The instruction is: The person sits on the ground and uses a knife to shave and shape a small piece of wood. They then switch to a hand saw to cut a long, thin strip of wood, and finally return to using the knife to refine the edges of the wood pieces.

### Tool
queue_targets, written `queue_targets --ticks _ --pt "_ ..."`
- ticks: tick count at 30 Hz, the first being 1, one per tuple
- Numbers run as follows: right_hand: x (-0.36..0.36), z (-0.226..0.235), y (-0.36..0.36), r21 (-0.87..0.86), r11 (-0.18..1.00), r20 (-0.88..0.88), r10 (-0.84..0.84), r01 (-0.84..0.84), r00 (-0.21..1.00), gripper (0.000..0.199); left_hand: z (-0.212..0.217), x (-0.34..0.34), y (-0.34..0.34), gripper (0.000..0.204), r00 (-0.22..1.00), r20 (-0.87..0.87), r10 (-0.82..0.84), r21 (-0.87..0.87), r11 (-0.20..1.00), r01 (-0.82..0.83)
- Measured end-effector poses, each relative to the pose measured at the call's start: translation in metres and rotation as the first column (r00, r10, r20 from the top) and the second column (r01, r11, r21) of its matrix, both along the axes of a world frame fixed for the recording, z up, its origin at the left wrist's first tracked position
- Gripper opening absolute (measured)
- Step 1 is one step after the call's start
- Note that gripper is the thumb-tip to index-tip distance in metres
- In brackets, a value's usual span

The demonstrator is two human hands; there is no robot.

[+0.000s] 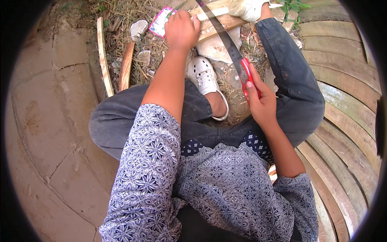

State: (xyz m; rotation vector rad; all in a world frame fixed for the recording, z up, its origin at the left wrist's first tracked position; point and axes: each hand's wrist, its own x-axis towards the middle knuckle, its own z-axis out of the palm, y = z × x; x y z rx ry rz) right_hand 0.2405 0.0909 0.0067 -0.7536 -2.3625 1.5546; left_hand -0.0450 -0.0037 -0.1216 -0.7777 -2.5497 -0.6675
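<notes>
My right hand (263,99) is wrapped round the red handle of a hand saw (229,42). Its long, curved dark blade slants up and away to the left, crossing over a pale wooden strip (207,15). At the strip's left end my left hand (182,30) is closed on it, with the fingertips partly hidden. A thicker wooden board (225,27) lies under the strip. My right foot, in a white clog (246,10), rests on the wood to the right of the blade. The saw's tip runs out at the top edge.
A flat pale stone (217,46) lies below the board. My other clog (202,72) stands on straw-strewn ground. Two loose wood pieces (126,66) and a colourful packet (160,22) lie to the left. Curving wooden planks (342,76) line the right, cracked paving (52,121) the left.
</notes>
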Motion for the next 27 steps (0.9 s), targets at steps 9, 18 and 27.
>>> queue_targets --ticks 9,18,27 --pt "-0.06 -0.007 0.01 0.009 1.0 -0.019 0.003 -0.003 1.0 0.042 -0.004 -0.002 0.001 0.032 0.999 0.043 0.013 -0.029 0.999 -0.012" --pt "-0.067 -0.009 0.012 0.021 1.0 -0.027 0.018 -0.017 0.999 0.043 0.005 0.004 0.0 0.032 0.999 0.031 0.017 0.024 1.0 -0.018" --pt "-0.029 -0.003 0.014 -0.021 1.0 0.033 0.019 -0.018 0.999 0.043 0.008 0.005 -0.001 0.031 0.999 0.026 0.03 0.021 0.999 -0.031"
